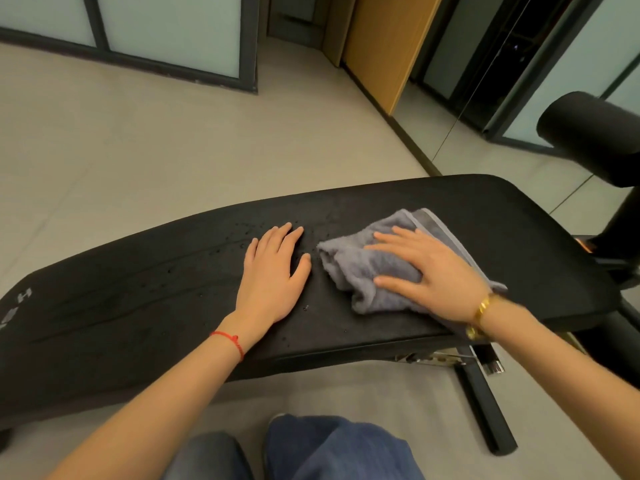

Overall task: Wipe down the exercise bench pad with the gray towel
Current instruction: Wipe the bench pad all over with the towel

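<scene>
The long black bench pad runs across the view from lower left to upper right, with small water droplets scattered over its middle. A crumpled gray towel lies on the pad's right half. My right hand presses flat on the towel with straight, spread fingers, and a gold bracelet shows at the wrist. My left hand rests flat on the bare pad just left of the towel, fingers straight, not touching the cloth. A red string circles that wrist.
A black foam roller sticks up at the bench's right end above the frame. A black bench foot reaches over the floor at lower right. Glass partitions and a wooden panel stand behind. My knees in jeans are below.
</scene>
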`<state>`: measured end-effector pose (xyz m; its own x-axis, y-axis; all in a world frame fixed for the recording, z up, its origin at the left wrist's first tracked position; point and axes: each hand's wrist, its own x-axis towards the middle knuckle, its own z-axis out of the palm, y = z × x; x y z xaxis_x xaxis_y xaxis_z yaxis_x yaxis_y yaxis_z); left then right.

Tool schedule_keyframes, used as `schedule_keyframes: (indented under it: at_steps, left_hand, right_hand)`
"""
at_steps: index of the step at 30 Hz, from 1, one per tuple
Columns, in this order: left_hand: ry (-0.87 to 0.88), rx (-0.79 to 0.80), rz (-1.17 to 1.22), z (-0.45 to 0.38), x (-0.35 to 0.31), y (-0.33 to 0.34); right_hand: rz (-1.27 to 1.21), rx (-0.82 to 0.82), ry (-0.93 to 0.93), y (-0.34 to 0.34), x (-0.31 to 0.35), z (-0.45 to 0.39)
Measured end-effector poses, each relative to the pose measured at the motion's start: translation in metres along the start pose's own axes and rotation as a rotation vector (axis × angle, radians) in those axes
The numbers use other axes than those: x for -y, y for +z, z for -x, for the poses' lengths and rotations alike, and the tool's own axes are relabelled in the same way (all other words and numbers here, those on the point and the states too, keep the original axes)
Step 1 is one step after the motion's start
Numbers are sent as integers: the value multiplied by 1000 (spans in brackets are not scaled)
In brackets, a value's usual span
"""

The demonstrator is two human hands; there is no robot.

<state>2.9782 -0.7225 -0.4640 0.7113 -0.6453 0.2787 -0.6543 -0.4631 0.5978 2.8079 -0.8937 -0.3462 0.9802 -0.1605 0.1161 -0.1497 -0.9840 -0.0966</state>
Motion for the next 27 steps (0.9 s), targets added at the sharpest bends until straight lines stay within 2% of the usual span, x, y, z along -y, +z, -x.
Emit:
schedule_keyframes:
  at_steps: [3, 6, 8, 13, 15, 18, 22, 24, 27]
  left_hand:
    - [-7, -7, -1, 0, -3, -1]
    - [-13, -7, 10, 2, -5, -3]
    - [-9, -12, 19, 2, -5, -3]
    - [-17, -25, 49, 2, -3, -3]
    - [-16, -25, 49, 2, -3, -3]
    - [-16, -21, 42, 1, -3, -4]
    - [-17, -29, 49, 3, -4, -5]
    - [-3, -25, 55, 2, -3, -4]
    - [-7, -24, 95, 1, 1, -7]
  right_hand:
    - [53, -62, 57, -3, -28, -67]
    - [132, -39, 151, 12, -36, -114]
    - [114, -19, 123, 19, -28, -101]
    - [-9, 38, -85, 10, 9, -4]
    - [-17, 41, -77, 7, 2, -11]
    - [39, -20, 15, 5, -23, -76]
    - [154, -15, 145, 26, -30, -145]
    - [117, 10, 119, 30, -17, -128]
    - [44, 30, -38, 20, 5, -58]
